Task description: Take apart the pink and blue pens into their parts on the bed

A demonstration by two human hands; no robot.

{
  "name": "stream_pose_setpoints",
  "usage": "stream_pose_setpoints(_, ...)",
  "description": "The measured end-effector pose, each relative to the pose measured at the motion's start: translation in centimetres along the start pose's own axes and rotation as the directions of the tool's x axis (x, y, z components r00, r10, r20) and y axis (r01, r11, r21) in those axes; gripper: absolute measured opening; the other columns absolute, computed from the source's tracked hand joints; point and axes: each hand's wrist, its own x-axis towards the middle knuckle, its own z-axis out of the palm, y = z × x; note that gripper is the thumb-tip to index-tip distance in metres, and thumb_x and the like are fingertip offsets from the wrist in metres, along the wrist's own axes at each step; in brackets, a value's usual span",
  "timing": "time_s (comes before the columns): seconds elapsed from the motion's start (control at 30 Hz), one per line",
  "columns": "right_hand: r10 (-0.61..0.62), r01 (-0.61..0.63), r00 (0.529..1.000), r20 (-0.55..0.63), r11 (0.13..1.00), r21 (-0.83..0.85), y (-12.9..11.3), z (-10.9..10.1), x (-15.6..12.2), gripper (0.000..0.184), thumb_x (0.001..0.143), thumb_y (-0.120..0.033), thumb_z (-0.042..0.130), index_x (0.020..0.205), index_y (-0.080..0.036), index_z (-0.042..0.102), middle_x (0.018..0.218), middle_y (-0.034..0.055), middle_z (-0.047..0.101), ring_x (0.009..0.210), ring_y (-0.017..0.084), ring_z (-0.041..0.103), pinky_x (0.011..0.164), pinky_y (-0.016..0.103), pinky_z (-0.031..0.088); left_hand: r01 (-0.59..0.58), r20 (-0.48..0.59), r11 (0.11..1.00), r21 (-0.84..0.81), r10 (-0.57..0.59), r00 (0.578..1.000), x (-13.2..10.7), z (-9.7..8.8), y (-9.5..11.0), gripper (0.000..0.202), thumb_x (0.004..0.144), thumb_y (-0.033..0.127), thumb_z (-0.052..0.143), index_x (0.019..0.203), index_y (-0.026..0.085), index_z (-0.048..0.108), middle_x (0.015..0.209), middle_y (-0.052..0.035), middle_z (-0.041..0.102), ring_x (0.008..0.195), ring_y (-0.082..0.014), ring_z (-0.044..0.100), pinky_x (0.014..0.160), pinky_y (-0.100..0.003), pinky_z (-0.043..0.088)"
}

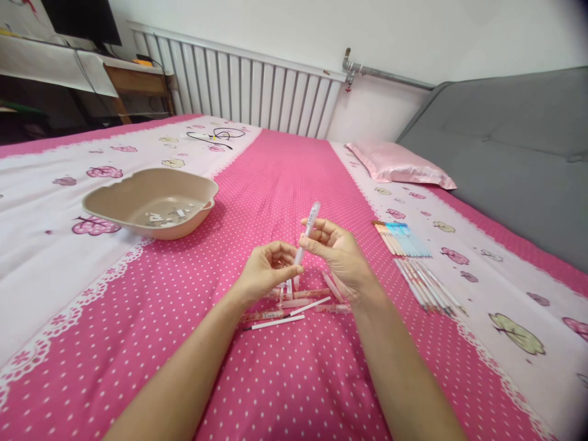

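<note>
My right hand is closed round a clear white pen barrel that points up and away. My left hand pinches near the pen's lower end, fingers curled; what it grips is too small to name. Just below both hands, several loose pen parts, clear barrels and thin white refills, lie scattered on the pink dotted bedspread.
A beige scalloped basin with small bits inside sits at the left. Rows of finished pens lie to the right. A pink pillow, grey headboard, radiator and a cable are further back.
</note>
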Motion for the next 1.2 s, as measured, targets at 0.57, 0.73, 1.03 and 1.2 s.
stream_pose_setpoints(0.57,0.065,-0.085,0.973,0.219,0.993,0.084,-0.9,0.3,-0.6,0.040,0.069,-0.031,0.070,0.108,-0.025,0.061,0.090,0.0021,0.068,0.070,0.011,0.059,0.066,0.028,0.051,0.221,0.445,0.944,-0.245,-0.093,0.891,-0.9,-1.2,0.8,0.030,0.081,0.032,0.058,0.103,0.013,0.065,0.070,-0.0059,0.062,0.063,-0.0127,0.056,0.060,-0.025,0.042)
stream_pose_setpoints(0.73,0.077,-0.090,0.979,0.187,0.994,0.062,-0.7,0.1,-0.5,0.040,0.066,-0.032,0.073,0.104,-0.023,0.064,0.084,0.0024,0.069,0.067,0.011,0.059,0.063,0.027,0.050,0.175,0.378,0.971,-0.161,-0.103,0.920,-0.9,-1.0,0.6,0.030,0.077,0.033,0.063,0.100,0.014,0.066,0.075,-0.0062,0.065,0.068,-0.0130,0.057,0.063,-0.024,0.042)
stream_pose_setpoints(1.03,0.081,-0.085,0.986,0.143,0.996,0.022,-0.7,0.2,-0.4,0.038,0.063,-0.028,0.075,0.099,-0.020,0.067,0.076,0.0018,0.070,0.072,0.013,0.062,0.069,0.028,0.050,0.147,0.268,0.986,-0.078,-0.121,0.956,-0.7,-0.6,0.6,0.028,0.068,0.034,0.071,0.086,0.012,0.068,0.073,-0.0058,0.068,0.066,-0.0139,0.060,0.064,-0.024,0.045)
stream_pose_setpoints(1.2,0.074,-0.075,0.989,0.131,0.997,-0.001,-0.7,0.4,-0.4,0.039,0.062,-0.028,0.074,0.100,-0.020,0.067,0.073,0.0018,0.070,0.073,0.014,0.064,0.074,0.031,0.050,0.153,0.219,0.986,-0.064,-0.136,0.966,-0.7,-0.5,0.7,0.027,0.063,0.034,0.075,0.073,0.012,0.065,0.066,-0.0045,0.066,0.058,-0.0119,0.058,0.058,-0.023,0.042)
